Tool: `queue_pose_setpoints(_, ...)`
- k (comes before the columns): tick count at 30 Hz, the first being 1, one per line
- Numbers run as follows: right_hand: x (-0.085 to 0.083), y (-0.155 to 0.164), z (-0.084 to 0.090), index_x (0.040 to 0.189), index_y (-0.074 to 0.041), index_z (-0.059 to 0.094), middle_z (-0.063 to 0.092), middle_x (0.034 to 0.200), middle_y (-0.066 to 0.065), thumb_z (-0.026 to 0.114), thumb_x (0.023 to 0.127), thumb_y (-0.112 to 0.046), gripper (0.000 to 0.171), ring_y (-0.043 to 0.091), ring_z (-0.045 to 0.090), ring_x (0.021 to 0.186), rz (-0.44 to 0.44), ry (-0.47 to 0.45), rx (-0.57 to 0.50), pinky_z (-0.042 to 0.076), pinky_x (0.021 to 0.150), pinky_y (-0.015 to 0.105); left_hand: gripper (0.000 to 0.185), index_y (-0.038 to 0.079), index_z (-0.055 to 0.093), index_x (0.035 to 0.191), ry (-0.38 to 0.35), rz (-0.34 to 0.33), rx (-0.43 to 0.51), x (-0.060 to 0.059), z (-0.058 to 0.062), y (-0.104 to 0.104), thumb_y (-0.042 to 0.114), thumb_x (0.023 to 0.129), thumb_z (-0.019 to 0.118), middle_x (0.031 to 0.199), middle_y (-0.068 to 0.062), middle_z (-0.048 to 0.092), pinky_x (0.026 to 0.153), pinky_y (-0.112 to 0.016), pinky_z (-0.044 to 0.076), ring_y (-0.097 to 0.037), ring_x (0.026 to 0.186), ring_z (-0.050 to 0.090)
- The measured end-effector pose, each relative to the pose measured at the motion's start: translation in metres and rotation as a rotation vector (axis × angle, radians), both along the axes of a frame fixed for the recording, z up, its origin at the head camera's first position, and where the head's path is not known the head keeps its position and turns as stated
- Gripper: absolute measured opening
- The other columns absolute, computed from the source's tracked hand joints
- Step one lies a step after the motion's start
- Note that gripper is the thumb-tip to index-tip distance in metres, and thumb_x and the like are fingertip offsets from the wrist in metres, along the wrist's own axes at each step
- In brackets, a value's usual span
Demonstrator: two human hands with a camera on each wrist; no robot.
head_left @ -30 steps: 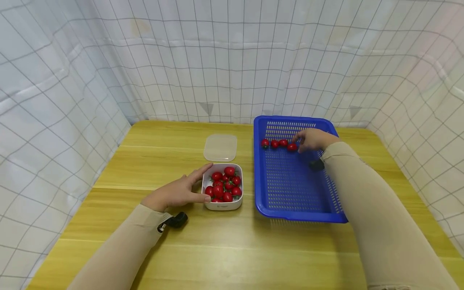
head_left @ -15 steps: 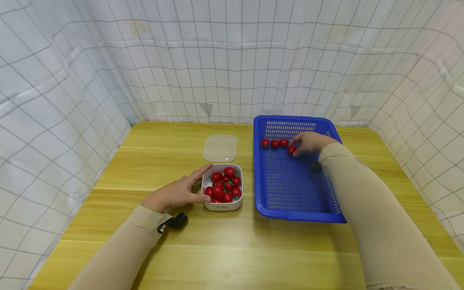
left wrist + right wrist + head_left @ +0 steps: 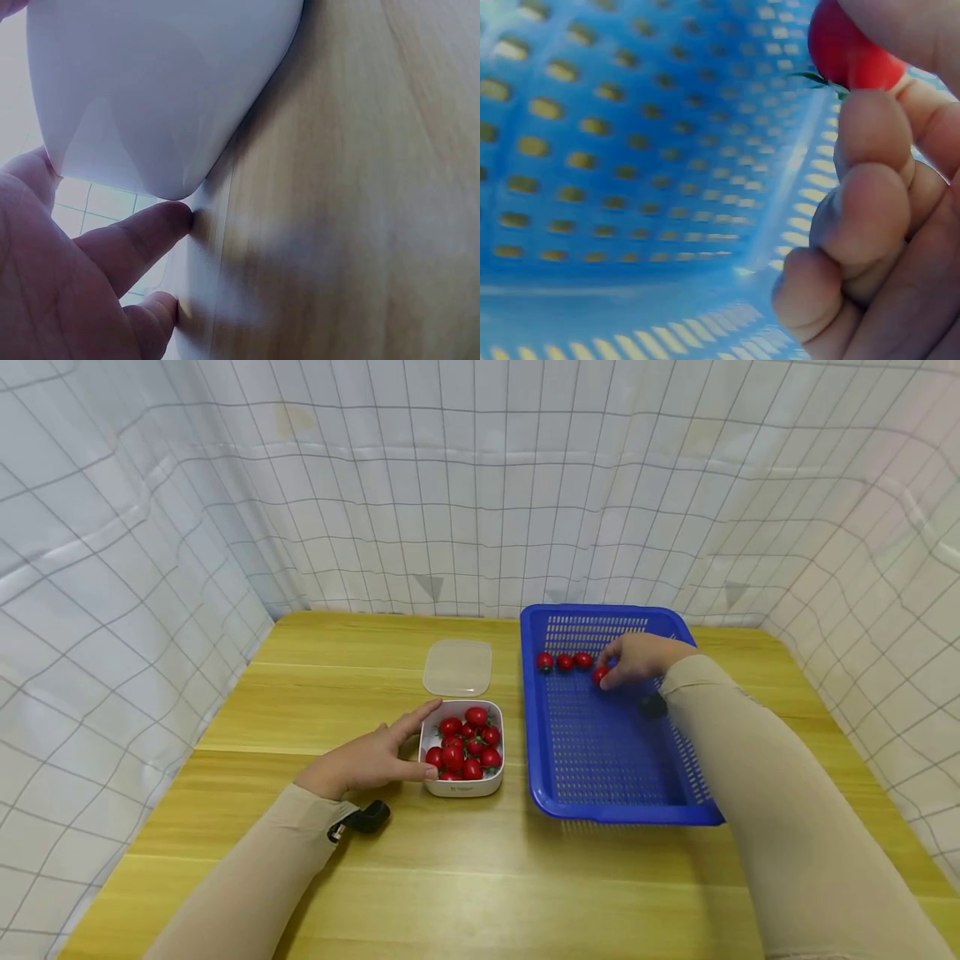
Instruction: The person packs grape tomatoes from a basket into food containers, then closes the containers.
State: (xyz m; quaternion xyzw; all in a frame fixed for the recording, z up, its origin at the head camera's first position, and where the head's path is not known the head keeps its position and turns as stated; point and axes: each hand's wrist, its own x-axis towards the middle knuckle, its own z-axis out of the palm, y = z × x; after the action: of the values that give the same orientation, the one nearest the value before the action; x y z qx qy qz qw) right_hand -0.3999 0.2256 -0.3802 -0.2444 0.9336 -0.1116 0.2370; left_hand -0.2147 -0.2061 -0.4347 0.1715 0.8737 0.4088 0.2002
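The tomato point(image 3: 600, 675) pinched in the right hand point(image 3: 637, 658) over the far end of the blue basket point(image 3: 615, 777) should be set gently beside the three tomatoes point(image 3: 564, 661) there, while the left hand point(image 3: 360, 762), fingers straight, steadies the white box point(image 3: 462, 787).

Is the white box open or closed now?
Open. The white box has no lid on it, its tomatoes show from above, and the clear lid lies on the table behind it.

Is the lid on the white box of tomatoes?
No, the clear lid lies flat on the table behind the white box, whose tomatoes sit uncovered.
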Motion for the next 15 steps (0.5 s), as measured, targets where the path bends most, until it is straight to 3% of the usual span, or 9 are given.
queue_pose_setpoints(5,0.009,-0.009,0.022,0.107,-0.016,0.076,0.063,0.088,0.0,0.08,0.09,-0.032,0.023,0.02,0.056,0.085,0.044,0.048,-0.024,0.044,0.076,0.034,0.105,0.029,0.013,0.171,0.003,-0.002,-0.008,0.0,0.002,0.001,0.043,0.091,0.079,0.177,-0.01,0.018,0.126,-0.073,-0.007,-0.041,0.164,0.008)
queue_pose_setpoints(10,0.032,-0.037,0.054,0.111,-0.015,0.075,0.057,0.073,-0.004,0.081,0.092,-0.03,0.025,0.015,0.051,0.07,0.091,0.074,-0.122,0.042,0.068,0.032,0.105,0.03,0.012,0.171,0.011,-0.001,-0.025,-0.001,0.002,0.001,0.044,0.091,0.079,0.176,-0.012,0.021,0.126,-0.073,-0.006,-0.041,0.164,0.008)
queue_pose_setpoints(15,0.065,-0.085,0.074,0.115,-0.019,0.075,0.061,0.076,-0.003,0.081,0.093,-0.029,0.025,0.014,0.053,0.07,0.247,0.083,-0.17,0.043,0.066,0.031,0.105,0.031,0.012,0.171,0.012,-0.002,-0.02,-0.001,0.0,0.0,0.044,0.091,0.079,0.175,-0.013,0.022,0.126,-0.073,-0.006,-0.041,0.164,0.008)
